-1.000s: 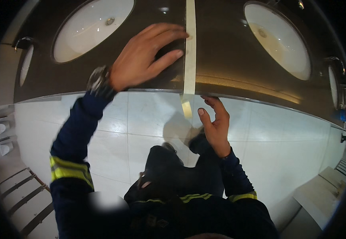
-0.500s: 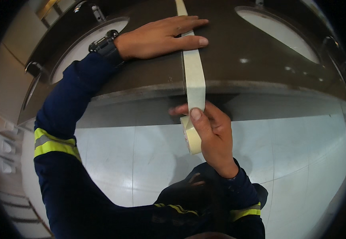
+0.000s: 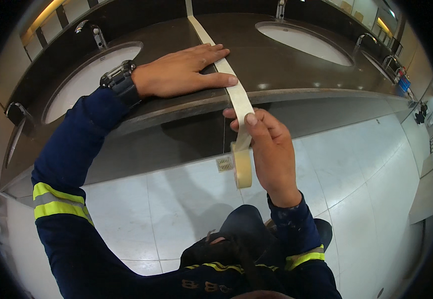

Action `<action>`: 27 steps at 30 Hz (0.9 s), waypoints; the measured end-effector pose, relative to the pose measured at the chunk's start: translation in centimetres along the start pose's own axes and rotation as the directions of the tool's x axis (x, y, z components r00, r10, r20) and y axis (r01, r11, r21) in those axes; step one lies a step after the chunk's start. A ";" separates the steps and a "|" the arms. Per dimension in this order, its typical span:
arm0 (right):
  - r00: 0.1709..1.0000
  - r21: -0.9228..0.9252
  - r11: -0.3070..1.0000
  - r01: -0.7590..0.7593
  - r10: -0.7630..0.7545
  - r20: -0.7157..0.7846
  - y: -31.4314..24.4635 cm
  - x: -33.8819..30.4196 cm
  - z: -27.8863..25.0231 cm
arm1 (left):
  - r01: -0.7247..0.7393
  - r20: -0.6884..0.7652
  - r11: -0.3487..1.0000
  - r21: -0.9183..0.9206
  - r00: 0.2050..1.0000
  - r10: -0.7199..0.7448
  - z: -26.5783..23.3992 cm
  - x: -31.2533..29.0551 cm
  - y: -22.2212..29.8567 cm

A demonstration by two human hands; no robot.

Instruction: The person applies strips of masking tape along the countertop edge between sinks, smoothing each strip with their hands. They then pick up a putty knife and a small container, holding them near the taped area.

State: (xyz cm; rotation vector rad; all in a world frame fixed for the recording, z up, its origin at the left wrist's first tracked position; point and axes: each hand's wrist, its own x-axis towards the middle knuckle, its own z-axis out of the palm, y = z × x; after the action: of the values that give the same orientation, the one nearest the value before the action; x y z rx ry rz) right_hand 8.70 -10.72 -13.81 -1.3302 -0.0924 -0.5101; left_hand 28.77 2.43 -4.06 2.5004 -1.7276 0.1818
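Note:
A strip of cream masking tape runs from the back wall across the dark countertop to its front edge. My left hand lies flat on the tape and counter, fingers stretched out and holding nothing. Just in front of the edge, my right hand pinches the strip between thumb and fingers. Below that pinch hangs the tape roll, joined to the strip. Part of the strip on the counter is covered by my left fingers.
White oval basins are set in the counter on both sides, with chrome faucets behind them. A small slotted drain cover shows on the pale tiled floor. A blue item stands at the counter's far right end.
The view has shifted, showing more of the counter's back and right side. My right hand still pinches the strip, and the roll now hangs farther below the fingers. My left hand remains flat.

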 end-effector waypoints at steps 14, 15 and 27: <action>0.995 0.088 0.994 -0.068 0.074 -0.071 -2.0 -0.4 1.5 | 0.028 0.052 0.994 -0.109 0.998 -0.023 -0.4 0.4 -0.3; 0.995 0.084 0.995 -0.062 0.068 -0.069 -1.8 -0.5 1.3 | 0.030 0.048 0.990 -0.134 0.999 -0.024 -0.3 0.5 -0.2; 0.996 0.095 0.995 -0.023 0.031 -0.082 -1.3 -0.7 1.2 | 0.046 0.024 0.998 -0.041 0.999 -0.045 -0.3 0.0 0.7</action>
State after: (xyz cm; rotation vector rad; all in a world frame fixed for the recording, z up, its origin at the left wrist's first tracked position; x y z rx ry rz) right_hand 7.80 -9.53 -12.63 -1.2149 -0.0293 -0.5311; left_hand 28.07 2.19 -3.73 2.5188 -1.6632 0.1132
